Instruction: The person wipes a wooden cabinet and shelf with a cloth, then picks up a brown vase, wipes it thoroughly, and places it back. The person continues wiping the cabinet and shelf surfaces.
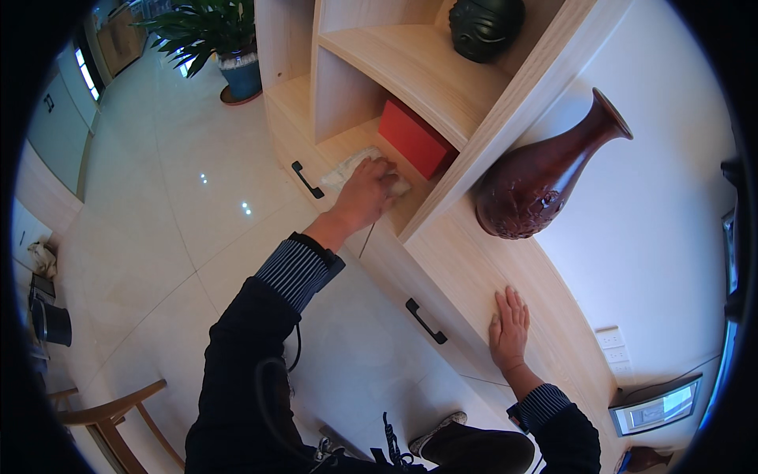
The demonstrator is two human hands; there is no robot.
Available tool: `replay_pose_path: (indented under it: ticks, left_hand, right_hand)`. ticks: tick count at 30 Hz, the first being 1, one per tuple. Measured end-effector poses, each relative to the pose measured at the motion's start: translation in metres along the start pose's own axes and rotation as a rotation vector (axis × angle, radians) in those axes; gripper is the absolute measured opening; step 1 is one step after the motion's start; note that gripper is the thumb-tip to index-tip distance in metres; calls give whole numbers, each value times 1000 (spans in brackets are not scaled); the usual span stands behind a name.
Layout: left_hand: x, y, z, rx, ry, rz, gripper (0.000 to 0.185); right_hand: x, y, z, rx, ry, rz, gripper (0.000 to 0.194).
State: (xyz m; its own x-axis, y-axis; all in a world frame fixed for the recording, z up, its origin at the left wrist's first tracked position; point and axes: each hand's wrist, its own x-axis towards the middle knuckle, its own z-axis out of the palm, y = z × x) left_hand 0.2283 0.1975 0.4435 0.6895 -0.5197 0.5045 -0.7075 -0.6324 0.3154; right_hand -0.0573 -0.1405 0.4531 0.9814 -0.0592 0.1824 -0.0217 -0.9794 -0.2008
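My left hand (367,192) is on a pale, crumpled cloth (349,169), its fingers bent over it, at the front of the lowest compartment of a light wood-grain shelf unit. Just behind that hand a flat red box (416,139) leans inside the compartment. Palm down, my right hand (510,332) lies on the long wood-grain cabinet top (462,260) and holds nothing. Between the unit's side panel and the white wall stands a dark red-brown carved vase (527,189), beyond my right hand.
A dark green carved pot (485,29) sits on the upper shelf. Black handles (426,321) project from the drawer fronts. A potted plant (240,71) stands on the tiled floor, a wooden chair (118,409) at lower left. A framed picture (657,409) is at lower right.
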Motion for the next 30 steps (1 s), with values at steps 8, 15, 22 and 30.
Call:
replay_pose_path:
  ticks: [8, 15, 22, 30]
  left_hand:
    - [15, -55, 21, 301, -238, -425, 69]
    - [63, -70, 49, 279, -248, -451, 68]
    - [35, -11, 69, 199, -194, -108, 56]
    - [-27, 19, 39, -236, -179, 104, 62]
  right_hand:
    - [2, -1, -2, 2, -15, -4, 49]
    - [2, -3, -4, -5, -23, -17, 49]
    - [1, -2, -2, -18, -7, -22, 49]
    - [-1, 0, 0, -7, 21, -27, 48]
